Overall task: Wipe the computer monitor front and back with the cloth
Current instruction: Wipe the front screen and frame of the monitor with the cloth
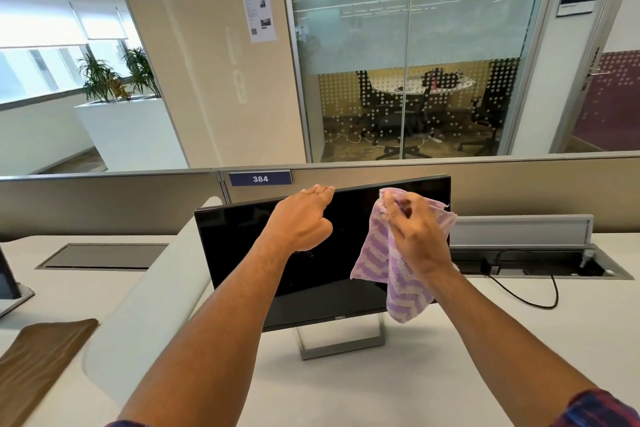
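A black computer monitor (pixel 242 246) with a dark screen stands on a silver stand (pixel 341 343) in the middle of the white desk (pixel 415 374). My left hand (pixel 301 218) reaches over the screen, its fingers resting on the monitor's top edge. My right hand (pixel 414 232) holds a purple and white striped cloth (pixel 384 270) against the upper right part of the screen. The cloth hangs down below my hand over the screen's lower right corner.
A white curved divider (pixel 138 305) stands left of the monitor. A brown pad (pixel 38 357) lies at the lower left. Behind the monitor runs a beige partition (pixel 104 204) with an open cable tray (pixel 540 263) and a black cable (pixel 530 302) at the right.
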Demonstrator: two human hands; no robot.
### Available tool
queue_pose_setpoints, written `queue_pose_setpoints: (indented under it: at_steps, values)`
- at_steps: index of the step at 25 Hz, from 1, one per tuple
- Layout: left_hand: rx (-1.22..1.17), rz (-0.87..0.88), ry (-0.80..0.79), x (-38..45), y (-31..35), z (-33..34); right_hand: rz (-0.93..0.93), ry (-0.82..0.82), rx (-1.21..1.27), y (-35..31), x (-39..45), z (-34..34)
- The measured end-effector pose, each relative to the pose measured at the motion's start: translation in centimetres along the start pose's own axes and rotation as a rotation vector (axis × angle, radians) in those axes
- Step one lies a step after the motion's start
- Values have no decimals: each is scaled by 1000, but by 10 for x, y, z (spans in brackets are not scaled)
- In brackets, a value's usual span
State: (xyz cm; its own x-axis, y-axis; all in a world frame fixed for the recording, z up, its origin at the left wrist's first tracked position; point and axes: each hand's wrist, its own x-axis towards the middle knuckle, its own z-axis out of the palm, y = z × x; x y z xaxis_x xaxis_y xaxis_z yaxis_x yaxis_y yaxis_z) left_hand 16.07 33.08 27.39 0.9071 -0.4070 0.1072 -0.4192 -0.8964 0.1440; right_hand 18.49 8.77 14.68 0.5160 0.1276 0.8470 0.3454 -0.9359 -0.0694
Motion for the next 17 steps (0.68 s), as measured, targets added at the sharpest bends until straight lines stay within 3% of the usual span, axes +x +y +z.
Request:
queue_pose_setpoints:
  at_steps: [4,13,17]
  values:
    - [13,-13,1,2,-1,1,65,-10,-60,-6,4,8]
    - [7,-19,18,1,0,-1,-245,-190,-51,12,-37,8]
    - [-5,-22,33,2,0,1,-186,-283,-62,3,-29,9]
